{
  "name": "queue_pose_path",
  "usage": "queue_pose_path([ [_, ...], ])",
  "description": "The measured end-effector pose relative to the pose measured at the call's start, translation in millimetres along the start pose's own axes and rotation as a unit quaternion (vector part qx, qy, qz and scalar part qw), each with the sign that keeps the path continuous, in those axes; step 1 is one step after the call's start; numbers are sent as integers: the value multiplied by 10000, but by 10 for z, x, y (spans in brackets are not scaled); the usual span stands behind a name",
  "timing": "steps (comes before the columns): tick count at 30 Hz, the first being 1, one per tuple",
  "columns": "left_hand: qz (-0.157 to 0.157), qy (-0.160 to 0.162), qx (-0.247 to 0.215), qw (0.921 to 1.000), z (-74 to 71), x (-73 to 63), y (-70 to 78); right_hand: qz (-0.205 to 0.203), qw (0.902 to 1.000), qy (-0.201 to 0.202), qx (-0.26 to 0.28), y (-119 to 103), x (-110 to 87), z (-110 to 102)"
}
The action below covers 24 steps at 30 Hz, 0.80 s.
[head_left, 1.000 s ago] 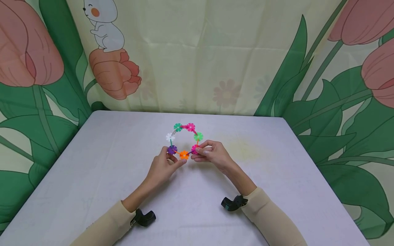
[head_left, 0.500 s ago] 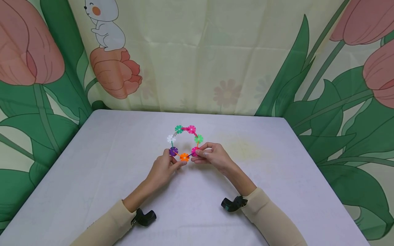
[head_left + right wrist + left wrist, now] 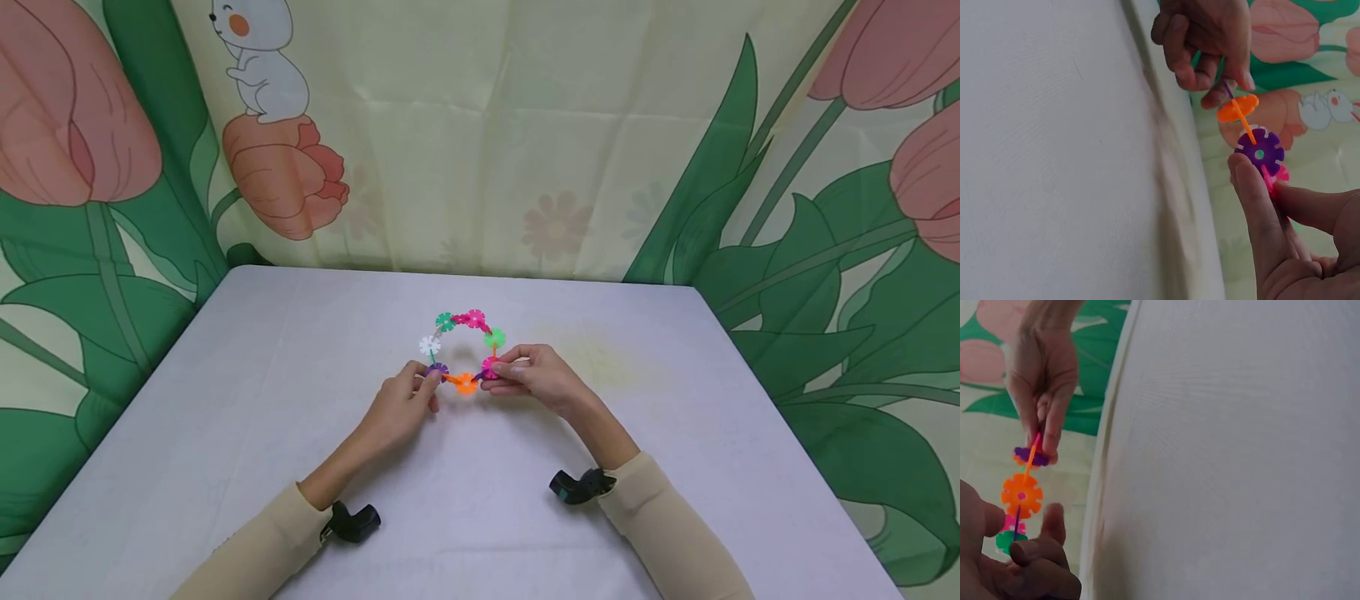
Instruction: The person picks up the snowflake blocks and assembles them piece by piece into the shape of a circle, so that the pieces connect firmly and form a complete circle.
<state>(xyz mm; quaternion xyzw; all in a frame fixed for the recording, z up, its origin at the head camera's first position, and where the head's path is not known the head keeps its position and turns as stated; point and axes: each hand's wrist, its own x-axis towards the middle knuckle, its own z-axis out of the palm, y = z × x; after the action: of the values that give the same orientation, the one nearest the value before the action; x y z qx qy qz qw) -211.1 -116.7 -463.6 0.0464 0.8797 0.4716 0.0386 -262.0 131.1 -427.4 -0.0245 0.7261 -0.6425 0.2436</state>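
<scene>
A ring of slotted plastic snowflake discs is held up above the table by both hands. My left hand (image 3: 401,408) pinches the purple disc (image 3: 438,372) at the ring's near left, thumb in front. With thumb and fingertips, my right hand (image 3: 551,382) grips the pink disc (image 3: 491,367) at the near right. Between the hands sits an orange disc (image 3: 466,383). White (image 3: 430,345), teal (image 3: 446,322), pink (image 3: 475,319) and light green (image 3: 495,337) discs form the far side. Other discs, seen edge-on, join them. In the right wrist view a purple disc (image 3: 1260,152) stands by the right fingertips.
A white cloth covers the table (image 3: 465,517). Behind it hangs a cream curtain (image 3: 450,167) printed with tulips and a rabbit. Black wrist cameras are strapped at the left cuff (image 3: 352,523) and right cuff (image 3: 581,486).
The ring has shifted a little right and turned slightly. My left thumb has moved from beside the orange disc onto the purple one. My right hand keeps its grip and has shifted right.
</scene>
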Motion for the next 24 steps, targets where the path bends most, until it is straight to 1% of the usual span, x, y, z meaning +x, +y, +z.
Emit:
queue_pose_path([
  [3, -186, -177, -581, 9980, -21, 25, -28, 242, 9995, -170, -124, 7, -3, -71],
  [5, -295, -258, -789, 9961, -32, 39, -53, 346, 9974, -396, -490, 9, -9, -119],
  [7, -368, -314, -859, 9951, -42, 47, -74, 401, 9927, -608, -959, 4, -23, -161],
  [10, -416, -413, -768, 9953, -57, 40, -90, 443, 9821, -864, -1615, -6, -49, -205],
  [13, -357, -595, -565, 9960, -59, 25, -96, 508, 9746, -955, -1962, -17, -72, -225],
  [17, -205, -755, -344, 9963, -30, 21, -107, 617, 9683, -968, -2217, -9, -75, -239],
  [21, -56, -713, -93, 9974, 1, 20, -113, 662, 9650, -950, -2352, 19, -54, -250],
  [24, -17, -672, 5, 9977, 14, 17, -123, 640, 9643, -943, -2390, 42, -39, -254],
])
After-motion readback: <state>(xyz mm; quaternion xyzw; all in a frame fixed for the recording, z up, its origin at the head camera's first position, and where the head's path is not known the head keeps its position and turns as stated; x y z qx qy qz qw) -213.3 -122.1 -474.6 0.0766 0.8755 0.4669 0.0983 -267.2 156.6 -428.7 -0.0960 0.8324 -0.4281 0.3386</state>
